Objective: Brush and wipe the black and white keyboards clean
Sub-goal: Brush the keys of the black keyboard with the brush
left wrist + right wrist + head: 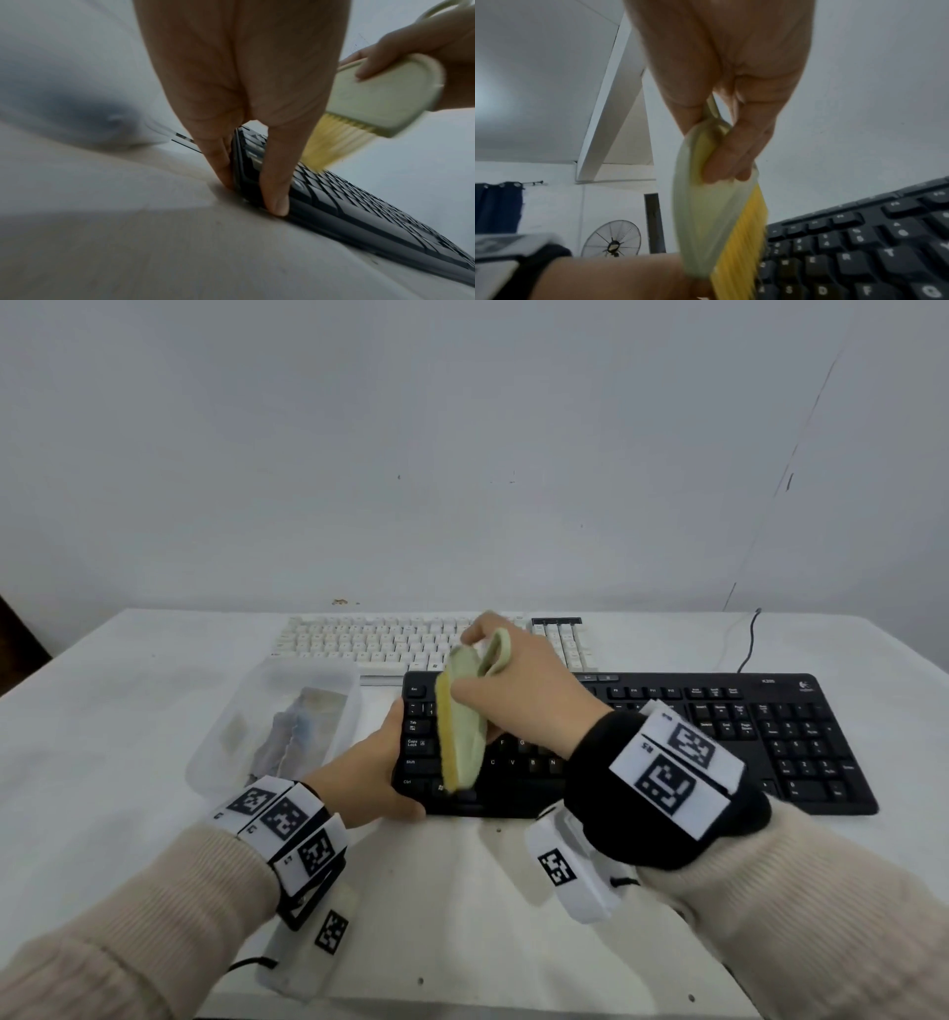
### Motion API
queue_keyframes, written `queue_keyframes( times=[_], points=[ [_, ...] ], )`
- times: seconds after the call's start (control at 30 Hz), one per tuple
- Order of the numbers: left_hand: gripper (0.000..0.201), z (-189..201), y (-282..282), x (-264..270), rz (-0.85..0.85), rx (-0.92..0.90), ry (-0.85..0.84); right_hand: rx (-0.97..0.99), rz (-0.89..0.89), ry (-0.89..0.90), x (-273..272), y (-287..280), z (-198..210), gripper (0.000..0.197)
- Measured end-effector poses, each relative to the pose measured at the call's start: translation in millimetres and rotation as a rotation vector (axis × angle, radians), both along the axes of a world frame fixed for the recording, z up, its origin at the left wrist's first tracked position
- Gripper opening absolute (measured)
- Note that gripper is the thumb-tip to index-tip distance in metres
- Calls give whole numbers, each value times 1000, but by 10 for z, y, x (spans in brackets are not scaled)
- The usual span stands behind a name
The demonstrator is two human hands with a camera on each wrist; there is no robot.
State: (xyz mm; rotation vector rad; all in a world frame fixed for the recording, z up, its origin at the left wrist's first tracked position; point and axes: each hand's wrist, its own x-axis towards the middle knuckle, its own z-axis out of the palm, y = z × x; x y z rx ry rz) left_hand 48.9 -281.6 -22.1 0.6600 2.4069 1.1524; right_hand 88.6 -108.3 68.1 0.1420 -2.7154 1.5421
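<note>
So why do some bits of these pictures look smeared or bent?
Head view: wide lens bows the table edges; the brush is motion-smeared. Left wrist view: dim, the plastic box a blurred blob, bristles streaked. Right wrist view: brush blurred, black keyboard legends soft but readable.

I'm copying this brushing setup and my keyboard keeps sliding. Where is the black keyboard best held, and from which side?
Probably its left end, taken from the left: the left hand pinches that thin edge of the black keyboard, thumb on top, leaving the keys clear for the brush.
</note>
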Motion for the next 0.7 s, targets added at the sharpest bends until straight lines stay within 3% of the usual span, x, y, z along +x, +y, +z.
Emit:
queue_keyframes(
  times=[0.1,0.47,0.7],
  points=[
    [110,17,8,6,-8,3,-3,-3,-35,72,-65,7,-37,33],
    [104,34,3,34,-6,36,-26,65,164,-92,286,79,-214,26],
    [110,60,25,49,10,3,-21,-65,-14,94,-5,-18,-66,33]
  ],
)
